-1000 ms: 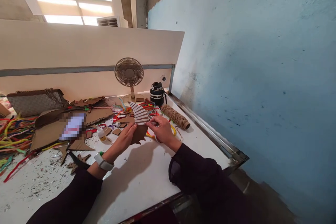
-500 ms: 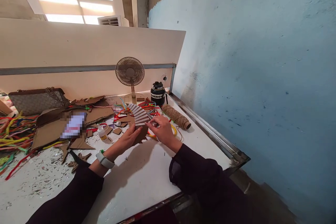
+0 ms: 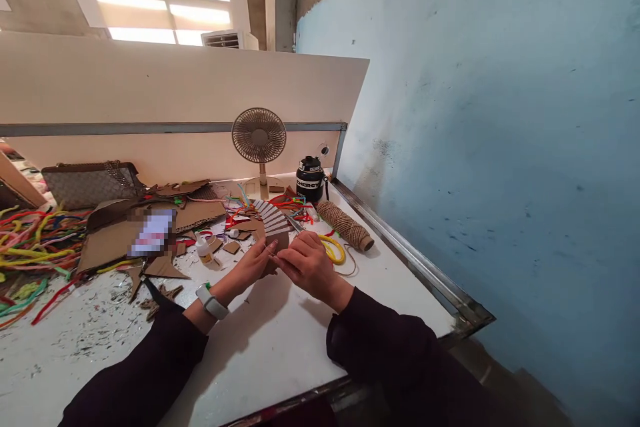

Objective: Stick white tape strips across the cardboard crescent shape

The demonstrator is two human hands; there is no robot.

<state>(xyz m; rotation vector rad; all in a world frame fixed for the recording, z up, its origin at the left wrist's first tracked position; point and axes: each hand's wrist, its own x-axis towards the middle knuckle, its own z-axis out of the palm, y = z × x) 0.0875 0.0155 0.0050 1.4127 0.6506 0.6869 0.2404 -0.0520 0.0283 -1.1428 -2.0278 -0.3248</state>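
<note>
A blue wall (image 3: 475, 120) runs along my right, beside the white table (image 3: 260, 367) where I work. My left hand (image 3: 257, 261) is clamped on the near end of the striped card (image 3: 273, 217), which fans up and away beyond my fingertips, tilted above the table. My right hand (image 3: 310, 263) is curled at the card's near right edge, close against my left fingers; I cannot tell what it grips. The twine (image 3: 345, 223) and yellow loop (image 3: 337, 251) lie just beyond it, rightward.
</note>
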